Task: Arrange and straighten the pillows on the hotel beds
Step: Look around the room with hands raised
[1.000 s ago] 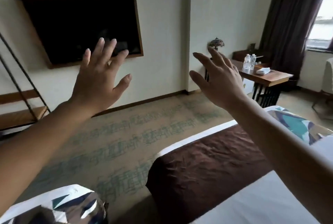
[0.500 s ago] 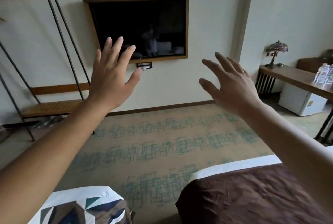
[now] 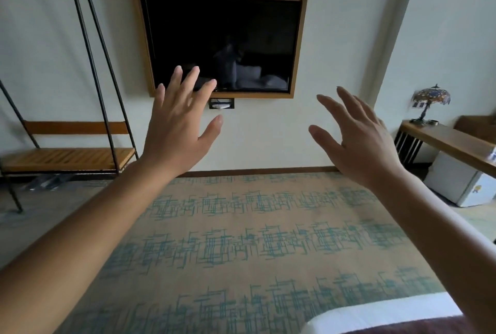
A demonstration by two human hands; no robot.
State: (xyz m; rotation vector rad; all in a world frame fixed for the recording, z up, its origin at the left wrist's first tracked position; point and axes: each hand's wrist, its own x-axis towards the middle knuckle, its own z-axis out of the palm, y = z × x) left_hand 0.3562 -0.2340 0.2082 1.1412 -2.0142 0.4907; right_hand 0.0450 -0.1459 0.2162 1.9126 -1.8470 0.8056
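My left hand (image 3: 179,129) is raised in front of me, fingers spread and straight, holding nothing. My right hand (image 3: 359,137) is raised beside it, fingers spread, also empty. Only the foot corner of one bed (image 3: 375,317) shows at the bottom right, with a white sheet edge and a strip of brown runner. No pillow is in view.
A framed dark TV (image 3: 220,41) hangs on the wall ahead. A black metal rack with a wooden bench shelf (image 3: 67,158) stands at the left. A wooden desk (image 3: 451,143) with a stained-glass lamp (image 3: 430,100) and a white mini fridge (image 3: 464,186) is at the right. Patterned carpet (image 3: 241,239) covers the floor.
The view has turned left and lifted: the patterned pillow at the bottom left has left the frame and the bed has shrunk to a corner. Both hands stay raised and spread.
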